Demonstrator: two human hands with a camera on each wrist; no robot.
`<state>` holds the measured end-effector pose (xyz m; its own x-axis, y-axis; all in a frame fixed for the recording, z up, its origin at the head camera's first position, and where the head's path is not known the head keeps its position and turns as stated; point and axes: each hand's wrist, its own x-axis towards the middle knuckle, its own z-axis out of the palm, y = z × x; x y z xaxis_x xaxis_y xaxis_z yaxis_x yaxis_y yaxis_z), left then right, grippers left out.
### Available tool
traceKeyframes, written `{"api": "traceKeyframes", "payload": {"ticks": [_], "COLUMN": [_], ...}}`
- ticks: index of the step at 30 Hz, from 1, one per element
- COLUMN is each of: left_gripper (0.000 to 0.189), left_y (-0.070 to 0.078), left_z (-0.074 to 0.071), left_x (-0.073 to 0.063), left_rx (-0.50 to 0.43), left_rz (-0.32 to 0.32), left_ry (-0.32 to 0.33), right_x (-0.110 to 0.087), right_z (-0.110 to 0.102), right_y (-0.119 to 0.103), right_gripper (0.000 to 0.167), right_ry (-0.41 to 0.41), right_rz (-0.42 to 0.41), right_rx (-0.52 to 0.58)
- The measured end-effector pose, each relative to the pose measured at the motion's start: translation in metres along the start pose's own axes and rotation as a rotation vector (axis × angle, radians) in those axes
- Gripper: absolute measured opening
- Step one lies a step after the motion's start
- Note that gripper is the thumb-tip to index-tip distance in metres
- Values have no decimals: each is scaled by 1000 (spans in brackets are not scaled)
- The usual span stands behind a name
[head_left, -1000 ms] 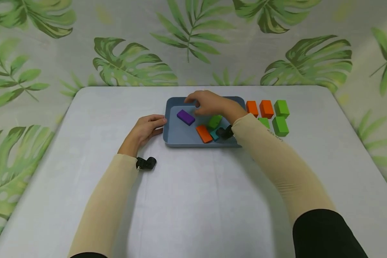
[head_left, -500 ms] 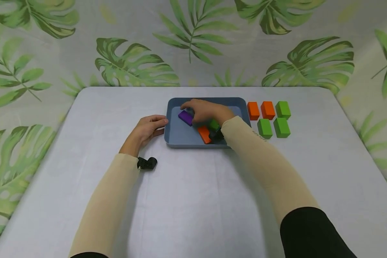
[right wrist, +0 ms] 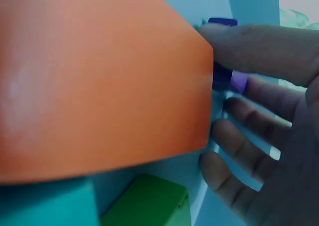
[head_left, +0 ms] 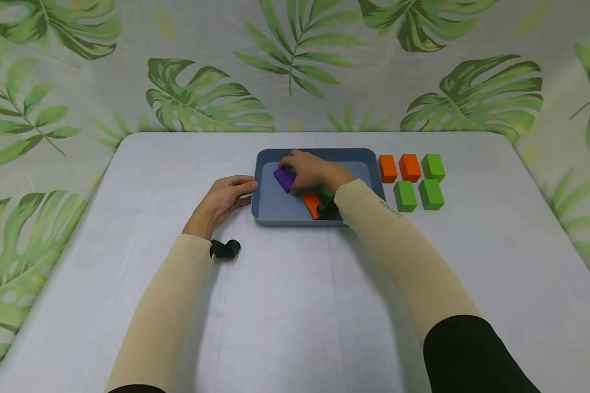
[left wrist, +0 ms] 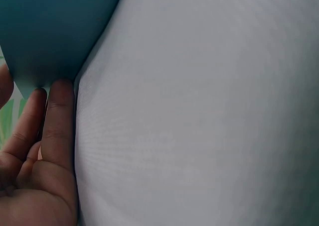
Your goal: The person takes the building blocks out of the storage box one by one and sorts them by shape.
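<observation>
A blue-grey tray [head_left: 275, 206] lies on the table with several blocks in it. Inside it, at the left, my right hand [head_left: 311, 170] pinches a purple block [head_left: 283, 179] between thumb and fingers; part of the block is covered by the hand. An orange block [head_left: 311, 204] and a green block [head_left: 326, 192] lie below that hand. The right wrist view also has a teal block [right wrist: 47, 206], hidden under my arm in the head view. At the tray's left wall, the straight fingers of my left hand [head_left: 221, 197] touch the outside.
Right of the tray stand two orange blocks [head_left: 410, 168] and several light green blocks [head_left: 431, 194] in two rows. A white cloth [head_left: 285, 300] covers the table. Behind it hangs a leaf-patterned cloth [head_left: 324, 71].
My right hand has moved left and down onto the purple block, which now sits between thumb and fingers and is slightly tilted. My left hand stays at the tray's wall.
</observation>
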<state>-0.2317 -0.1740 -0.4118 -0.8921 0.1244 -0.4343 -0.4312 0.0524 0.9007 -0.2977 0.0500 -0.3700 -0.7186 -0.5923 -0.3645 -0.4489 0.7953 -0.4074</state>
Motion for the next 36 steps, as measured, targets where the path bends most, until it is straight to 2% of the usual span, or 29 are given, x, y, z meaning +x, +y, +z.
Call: {"api": "traceKeyframes", "payload": {"ticks": [6, 12, 21, 26, 32, 36], "left_gripper": [49, 49, 49, 48, 48, 49], "left_y": [-1, 0, 0, -2, -4, -1], "left_z": [0, 1, 0, 0, -1, 1], "left_x": [2, 2, 1, 0, -3, -2], "left_rx": [-11, -10, 9, 9, 30, 32], "left_rz": [-3, -4, 7, -8, -6, 1], "left_ry": [-5, 2, 2, 1, 5, 2], "right_x": [2, 2, -2, -15, -40, -60], "right_z": [2, 1, -4, -13, -23, -30], "right_y": [5, 7, 8, 6, 4, 5], "right_gripper": [70, 73, 70, 71, 70, 70], "right_ry": [57, 66, 123, 160, 196, 204], "right_rz": [-8, -11, -42, -70, -134, -150], "right_rx": [67, 79, 108, 103, 222, 228]}}
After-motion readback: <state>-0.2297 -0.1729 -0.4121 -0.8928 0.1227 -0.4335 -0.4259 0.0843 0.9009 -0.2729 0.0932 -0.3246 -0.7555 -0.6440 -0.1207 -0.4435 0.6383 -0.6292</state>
